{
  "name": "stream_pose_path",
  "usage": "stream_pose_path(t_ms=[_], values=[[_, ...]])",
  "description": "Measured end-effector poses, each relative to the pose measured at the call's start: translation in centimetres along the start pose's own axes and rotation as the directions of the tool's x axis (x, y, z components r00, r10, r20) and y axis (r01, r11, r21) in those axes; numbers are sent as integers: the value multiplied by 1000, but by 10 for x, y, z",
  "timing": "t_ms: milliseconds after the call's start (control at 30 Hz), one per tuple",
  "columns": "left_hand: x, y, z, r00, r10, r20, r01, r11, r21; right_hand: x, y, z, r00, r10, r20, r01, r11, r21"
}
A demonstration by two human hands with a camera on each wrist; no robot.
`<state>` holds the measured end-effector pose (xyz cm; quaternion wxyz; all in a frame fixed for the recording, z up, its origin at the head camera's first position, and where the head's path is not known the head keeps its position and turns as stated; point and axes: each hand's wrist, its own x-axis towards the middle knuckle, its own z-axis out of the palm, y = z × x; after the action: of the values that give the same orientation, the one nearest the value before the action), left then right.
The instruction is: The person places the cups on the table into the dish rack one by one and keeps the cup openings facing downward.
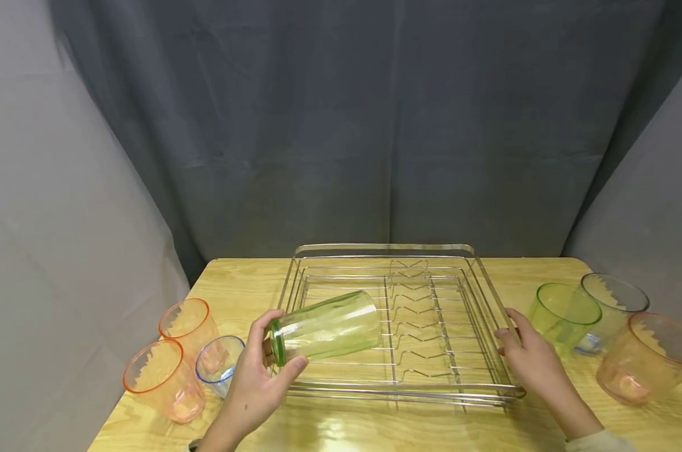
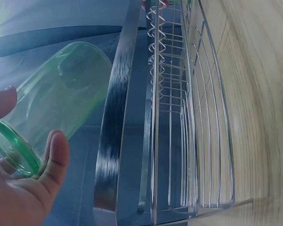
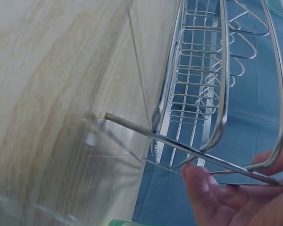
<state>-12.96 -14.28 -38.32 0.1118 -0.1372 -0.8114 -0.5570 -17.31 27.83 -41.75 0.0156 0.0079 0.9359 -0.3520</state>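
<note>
A clear green drinking glass (image 1: 326, 328) lies tilted in my left hand (image 1: 257, 376), which grips it near its thick green end; the other end points right and slightly up, over the left part of the wire dish rack (image 1: 426, 326). In the left wrist view the glass (image 2: 61, 89) is above the rack's flat metal rim (image 2: 115, 113), with thumb and fingers around its end. My right hand (image 1: 530, 351) grips the rack's right side near the front corner. The right wrist view shows its fingers (image 3: 198, 188) at the rack's wires (image 3: 217, 162).
Left of the rack stand two orange glasses (image 1: 168, 383) and a blue-rimmed glass (image 1: 219, 367). On the right are a green glass (image 1: 564, 317), a dark-rimmed clear glass (image 1: 618, 301) and an orange glass (image 1: 640, 364). A dark curtain (image 1: 341, 125) hangs behind the wooden table (image 1: 313, 433).
</note>
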Motion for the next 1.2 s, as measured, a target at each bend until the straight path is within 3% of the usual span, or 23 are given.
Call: stream_pose_path(t_ms=[233,467,767,933,1200], values=[[6,1,-5,1000,13,-29,-12,998,54,-2,1,3,1000,1,-12,0,998,60],[17,15,-15,997,57,-60,-48,989,142,0,0,3,1000,7,6,-7,997,80],[30,32,-29,993,31,-110,0,963,270,1,3,2,999,18,35,-20,998,64],[35,40,-38,992,21,-125,26,933,360,1,2,2,999,13,37,-16,998,59],[60,56,-51,998,-38,-44,54,867,495,0,1,2,1000,-12,12,11,999,43]])
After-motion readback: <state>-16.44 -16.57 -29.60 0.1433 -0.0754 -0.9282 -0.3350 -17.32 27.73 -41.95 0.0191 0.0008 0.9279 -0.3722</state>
